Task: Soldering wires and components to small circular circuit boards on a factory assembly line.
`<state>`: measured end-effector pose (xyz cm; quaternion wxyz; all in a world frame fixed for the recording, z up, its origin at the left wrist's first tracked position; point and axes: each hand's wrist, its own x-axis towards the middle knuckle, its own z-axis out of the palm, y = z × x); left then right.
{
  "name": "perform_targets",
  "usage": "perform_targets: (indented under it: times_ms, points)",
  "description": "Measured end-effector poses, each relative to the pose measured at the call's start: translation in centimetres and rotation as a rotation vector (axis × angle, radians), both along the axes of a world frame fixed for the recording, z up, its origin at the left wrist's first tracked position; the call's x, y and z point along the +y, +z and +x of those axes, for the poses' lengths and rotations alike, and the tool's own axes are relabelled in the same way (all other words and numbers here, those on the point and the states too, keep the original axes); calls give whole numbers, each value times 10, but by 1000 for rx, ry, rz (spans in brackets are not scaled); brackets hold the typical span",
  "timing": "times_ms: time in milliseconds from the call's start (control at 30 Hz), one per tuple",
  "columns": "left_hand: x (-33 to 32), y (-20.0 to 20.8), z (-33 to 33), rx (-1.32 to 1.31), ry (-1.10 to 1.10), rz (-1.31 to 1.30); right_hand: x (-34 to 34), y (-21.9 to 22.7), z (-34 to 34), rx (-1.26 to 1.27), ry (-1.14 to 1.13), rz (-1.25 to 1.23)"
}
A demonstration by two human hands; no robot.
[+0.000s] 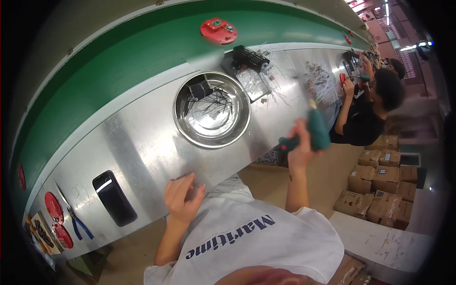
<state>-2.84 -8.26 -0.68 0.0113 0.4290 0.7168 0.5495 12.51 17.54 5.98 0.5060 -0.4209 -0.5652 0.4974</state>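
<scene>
My right hand (300,151), raised off the bench's right front edge, is wrapped round a green power screwdriver (318,129) that is blurred by motion. Its tip points away from me. At the front edge my left hand (181,198) has its fingers curled toward the thumb. Something small and greyish may lie in them, but it is too unclear to name. Beyond both hands stands a round steel bowl (213,138) on the metal bench. Inside the bowl are a black block (200,88) and many thin dark wire-like pieces (216,105).
Right of the bowl sit a tray of small clear pieces (251,84) and a black slotted rack (250,58). A red round part (218,30) lies behind. A phone (114,198) and blue-handled pliers (76,221) lie left. A co-worker (365,114) works at right, near cardboard boxes (380,180).
</scene>
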Motion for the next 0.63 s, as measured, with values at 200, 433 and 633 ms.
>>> perform_targets:
  times_ms: [200, 433, 633]
  points:
    - [-4, 5, 2, 13, -37, -3, -13, -2, -8, 25, -111, 162]
    - [-3, 1, 2, 37, -19, 24, -25, -6, -1, -119, 15, 28]
    - [-3, 13, 0, -9, -225, 59, -60, -10, -3, -35, 426, -317]
